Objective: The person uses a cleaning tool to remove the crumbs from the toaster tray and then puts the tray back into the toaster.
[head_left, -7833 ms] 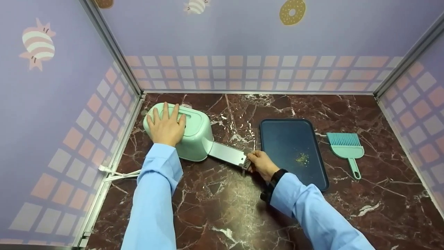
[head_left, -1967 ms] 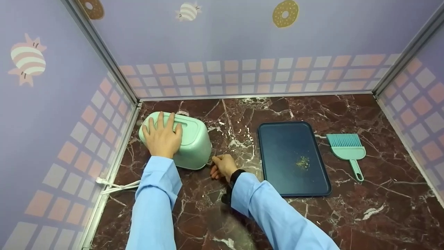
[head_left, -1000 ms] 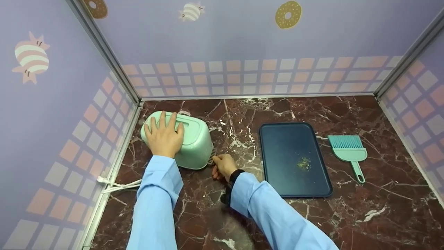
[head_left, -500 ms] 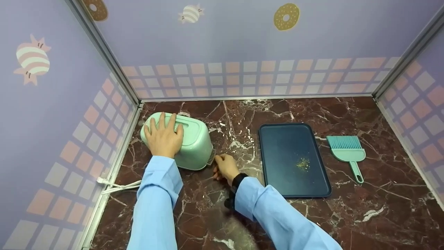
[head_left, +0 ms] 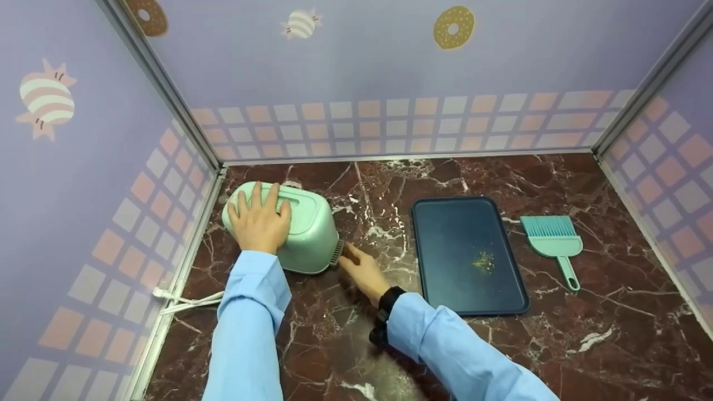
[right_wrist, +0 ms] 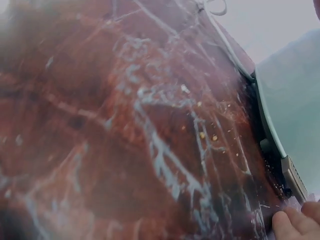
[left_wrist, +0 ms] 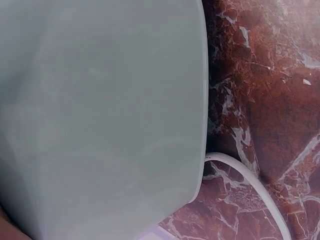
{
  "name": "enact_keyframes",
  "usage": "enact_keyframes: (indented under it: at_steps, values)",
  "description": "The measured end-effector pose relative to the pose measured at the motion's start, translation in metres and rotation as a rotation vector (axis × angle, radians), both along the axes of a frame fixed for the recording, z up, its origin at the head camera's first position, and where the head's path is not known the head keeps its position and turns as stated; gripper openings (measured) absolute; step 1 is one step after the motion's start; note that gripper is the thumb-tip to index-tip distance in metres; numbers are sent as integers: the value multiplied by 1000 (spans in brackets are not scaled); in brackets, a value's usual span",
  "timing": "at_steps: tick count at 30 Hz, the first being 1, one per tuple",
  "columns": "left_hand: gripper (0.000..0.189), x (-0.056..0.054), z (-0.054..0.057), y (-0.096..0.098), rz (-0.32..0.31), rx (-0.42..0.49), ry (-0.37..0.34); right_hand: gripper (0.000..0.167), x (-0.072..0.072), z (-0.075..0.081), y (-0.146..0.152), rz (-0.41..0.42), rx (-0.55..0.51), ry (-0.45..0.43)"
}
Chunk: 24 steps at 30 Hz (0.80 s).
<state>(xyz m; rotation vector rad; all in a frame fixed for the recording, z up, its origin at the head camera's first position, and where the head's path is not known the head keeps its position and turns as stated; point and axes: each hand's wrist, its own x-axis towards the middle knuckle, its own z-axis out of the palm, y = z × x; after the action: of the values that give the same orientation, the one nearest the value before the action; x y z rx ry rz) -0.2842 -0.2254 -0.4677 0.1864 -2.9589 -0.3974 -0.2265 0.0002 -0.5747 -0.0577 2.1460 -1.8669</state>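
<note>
A mint-green toaster (head_left: 312,239) with a flat oval top stands at the left of the marble-patterned table. My left hand (head_left: 260,223) lies on its top with the fingers spread. From the toaster's right end projects the dark slatted end of a crumb tray (head_left: 336,252); the rest of that tray is hidden inside. My right hand (head_left: 365,274) is just right of this slatted end, thumb and fingers apart with nothing between them. Its fingers (right_wrist: 295,222) show at the lower right corner of the right wrist view, below the slatted end.
A dark blue tray (head_left: 445,234) lies to the right, with a small heap of crumbs (head_left: 483,262) on it. Beyond it is a teal brush with dustpan (head_left: 555,245). Loose crumbs (right_wrist: 202,135) dot the table by the toaster. A white cord (head_left: 192,303) runs to the left wall.
The crumb tray, drawn far out at first, has slid left into the toaster. My right hand has since let go of its end and drawn slightly back. The left hand stays on top.
</note>
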Motion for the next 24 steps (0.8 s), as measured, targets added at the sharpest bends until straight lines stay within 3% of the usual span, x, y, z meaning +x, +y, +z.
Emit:
enact_keyframes:
  at_steps: [4, 8, 13, 24]
  values:
    - [59, 0, -1, -1, -1, 4, 6, 74, 5, -1, 1, 118, 19, 5]
    - [58, 1, -2, 0, -2, 12, 25, 84, 7, -2, 3, 183, 18, 6]
    - [57, 2, -2, 0, -2, 20, 39, 88, 8, -4, 4, 204, 40, 32]
    - [58, 0, -1, 0, -1, 12, 29, 99, 9, -6, 4, 268, 78, 2]
